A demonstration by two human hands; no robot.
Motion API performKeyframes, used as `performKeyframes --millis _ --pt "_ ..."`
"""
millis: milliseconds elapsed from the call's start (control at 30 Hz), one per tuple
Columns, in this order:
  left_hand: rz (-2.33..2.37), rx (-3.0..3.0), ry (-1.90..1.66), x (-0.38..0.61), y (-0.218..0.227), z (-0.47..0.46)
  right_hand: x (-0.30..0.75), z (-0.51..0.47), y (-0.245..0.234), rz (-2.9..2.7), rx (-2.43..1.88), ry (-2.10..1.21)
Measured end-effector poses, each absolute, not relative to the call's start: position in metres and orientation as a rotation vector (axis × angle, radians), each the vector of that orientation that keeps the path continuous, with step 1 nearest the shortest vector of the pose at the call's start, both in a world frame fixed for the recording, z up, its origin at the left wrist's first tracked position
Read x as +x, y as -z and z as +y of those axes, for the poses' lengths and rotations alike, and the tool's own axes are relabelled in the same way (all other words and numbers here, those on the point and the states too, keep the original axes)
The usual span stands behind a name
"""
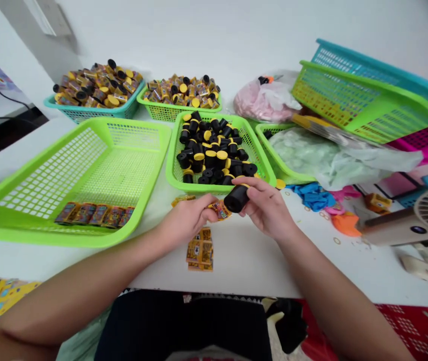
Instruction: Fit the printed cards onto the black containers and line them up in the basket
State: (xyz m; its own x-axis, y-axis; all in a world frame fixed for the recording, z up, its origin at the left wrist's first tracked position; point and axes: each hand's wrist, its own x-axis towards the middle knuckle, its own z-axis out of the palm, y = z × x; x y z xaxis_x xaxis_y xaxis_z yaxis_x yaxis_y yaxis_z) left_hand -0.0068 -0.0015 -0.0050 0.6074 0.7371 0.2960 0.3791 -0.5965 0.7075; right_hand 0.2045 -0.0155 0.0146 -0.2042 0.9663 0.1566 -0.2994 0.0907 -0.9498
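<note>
Between the fingers of my right hand (264, 205) is a black canister (236, 198) with a yellow lid, tilted so its dark base faces me. My left hand (189, 220) pinches a printed orange label (222, 209), just left of the canister; whether the two touch I cannot tell. A small stack of similar labels (200, 250) lies on the table below my hands. Right behind my hands a green basket (268, 168) holds many black canisters with yellow lids. Several labelled canisters (95, 214) lie in a row in the large green basket (103, 240) on the left.
At the back stand a teal basket (86, 114) and a green basket (161, 111), both heaped with labelled canisters. On the right are plastic bags (311, 155), stacked baskets (368, 108), blue balloons (311, 197) and a fan (405, 218). The table's front edge (232, 291) runs close to my lap.
</note>
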Motion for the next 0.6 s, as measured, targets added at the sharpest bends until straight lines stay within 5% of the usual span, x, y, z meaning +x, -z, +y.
performKeyframes --millis 600 --pt "0.586 1.714 -0.846 0.006 0.006 -0.001 0.214 -0.013 -0.015 -1.642 -0.889 -1.017"
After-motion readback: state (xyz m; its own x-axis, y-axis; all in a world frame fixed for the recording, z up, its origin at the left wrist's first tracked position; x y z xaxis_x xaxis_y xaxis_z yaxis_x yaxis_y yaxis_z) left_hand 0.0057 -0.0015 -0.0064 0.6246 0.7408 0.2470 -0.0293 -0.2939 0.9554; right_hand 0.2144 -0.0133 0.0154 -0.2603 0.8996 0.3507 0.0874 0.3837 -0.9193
